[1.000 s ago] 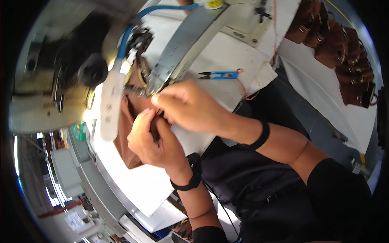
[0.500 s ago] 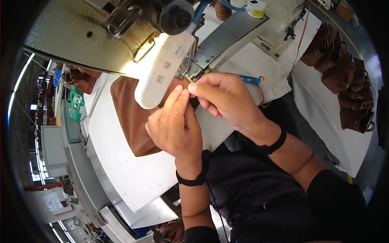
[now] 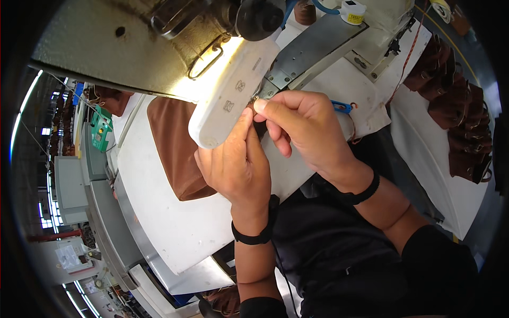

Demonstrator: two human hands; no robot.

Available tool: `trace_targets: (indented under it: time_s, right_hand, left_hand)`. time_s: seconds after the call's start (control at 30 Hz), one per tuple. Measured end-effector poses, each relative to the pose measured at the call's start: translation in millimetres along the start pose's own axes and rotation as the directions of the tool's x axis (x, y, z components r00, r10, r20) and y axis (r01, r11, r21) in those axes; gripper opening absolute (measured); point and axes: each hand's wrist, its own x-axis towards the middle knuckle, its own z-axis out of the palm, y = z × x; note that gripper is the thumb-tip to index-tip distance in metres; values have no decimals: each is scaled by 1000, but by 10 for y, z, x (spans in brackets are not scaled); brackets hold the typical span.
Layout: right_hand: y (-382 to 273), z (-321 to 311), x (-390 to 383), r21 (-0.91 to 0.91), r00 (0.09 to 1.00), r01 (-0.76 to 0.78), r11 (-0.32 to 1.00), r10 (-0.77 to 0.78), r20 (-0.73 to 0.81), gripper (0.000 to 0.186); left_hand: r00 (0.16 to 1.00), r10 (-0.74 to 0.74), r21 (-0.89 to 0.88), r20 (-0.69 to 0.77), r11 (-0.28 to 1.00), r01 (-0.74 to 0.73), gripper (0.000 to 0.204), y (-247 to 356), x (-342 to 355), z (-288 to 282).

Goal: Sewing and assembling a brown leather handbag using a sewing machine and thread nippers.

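Note:
Beneath the head of a sewing machine (image 3: 233,90) with a white guard, both my hands meet at the fingertips. My left hand (image 3: 236,167) rests on a brown leather piece (image 3: 172,151), its fingers together and pinching the edge by the needle area. Close on its right, my right hand (image 3: 313,135) pinches with thumb and forefinger; a small brass-coloured bit shows at the tips, too small to make out. The guard and my fingers hide the needle and much of the leather piece.
The white table (image 3: 159,222) spreads left and below the machine. A blue tool (image 3: 341,106), perhaps thread snips, lies right of my right hand. Several brown leather pieces with metal rings (image 3: 458,114) are piled at the right. A green box (image 3: 101,132) stands at the far left.
The view has shifted, so machine and hands appear further right. My fingertips stay together; the brass-coloured metal that showed beside them is now mostly hidden by my right thumb and the guard.

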Motion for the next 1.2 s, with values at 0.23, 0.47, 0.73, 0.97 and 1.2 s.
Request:
trace_targets:
  time_s: [0.23,0.47,0.73,0.97,1.2]
  right_hand:
    - [-23,-40,-21,-63,999,39,997,-38,8,27]
    - [-265,-118,144,-301,970,241,923,-224,91,28]
    - [-269,-115,305,-396,935,345,851,-274,225,35]
    - [-222,-150,336,-469,920,390,792,-318,227,34]
    - [-301,-131,305,-475,936,346,810,-261,237,36]
  left_hand:
    - [1000,16,-12,-3,1000,-16,24,-42,28,14]
    - [999,10,3,31,1000,-10,22,30,65,-1]
    - [999,40,7,0,999,-40,19,-76,40,-10]
    - [997,67,-5,34,998,-67,20,-29,112,-37]
    - [995,85,-60,59,995,-82,20,-113,163,-58]
